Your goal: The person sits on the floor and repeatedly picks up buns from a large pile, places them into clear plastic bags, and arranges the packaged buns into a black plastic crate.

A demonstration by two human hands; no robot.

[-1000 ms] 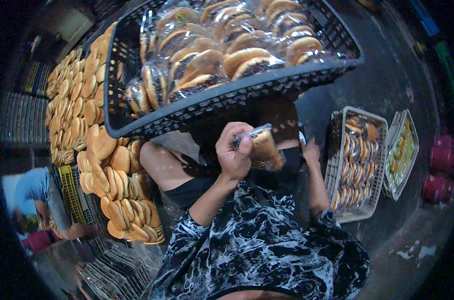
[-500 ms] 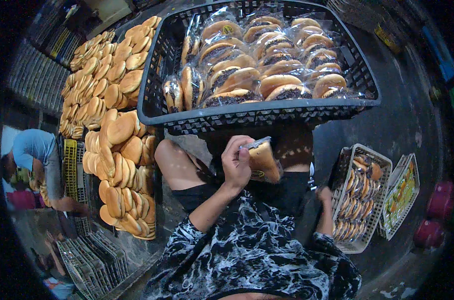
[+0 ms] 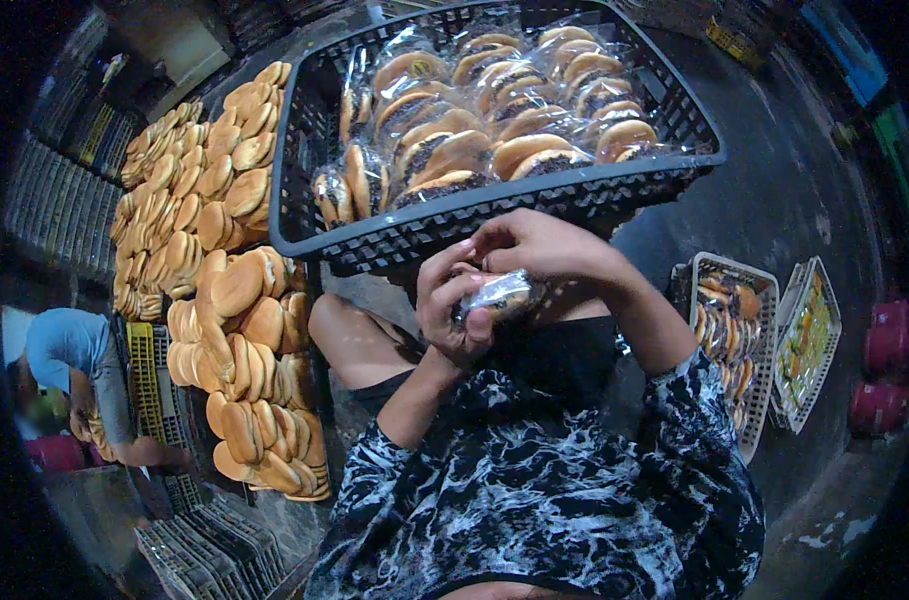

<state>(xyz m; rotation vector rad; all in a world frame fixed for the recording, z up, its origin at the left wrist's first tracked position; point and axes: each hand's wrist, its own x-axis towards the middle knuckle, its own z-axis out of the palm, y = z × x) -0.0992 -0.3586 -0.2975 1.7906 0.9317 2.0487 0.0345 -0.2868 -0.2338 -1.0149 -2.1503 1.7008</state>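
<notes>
In front of my lap, my left hand point(image 3: 453, 308) is closed around a filled bun in a clear plastic wrapper point(image 3: 505, 292). My right hand point(image 3: 545, 245) reaches over the top of that bun, its fingers bent and pressed together against my left fingertips. What those fingers pinch is hidden, perhaps an edge of the wrapper. Just beyond both hands stands a large black crate point(image 3: 425, 233) with rows of wrapped buns point(image 3: 535, 155) with dark filling.
Piles of unwrapped buns point(image 3: 240, 285) lie at my left. To the right are a light crate of wrapped buns point(image 3: 765, 340), a tray with green and yellow items point(image 3: 807, 345) and dark red containers point(image 3: 887, 330). Far left, a person in a blue shirt point(image 3: 70, 345) bends near stacked crates point(image 3: 215, 555).
My right hand has come up from beside my right leg to the wrapped bun. My left hand has turned the bun and drawn it slightly left. The view has shifted a little.
</notes>
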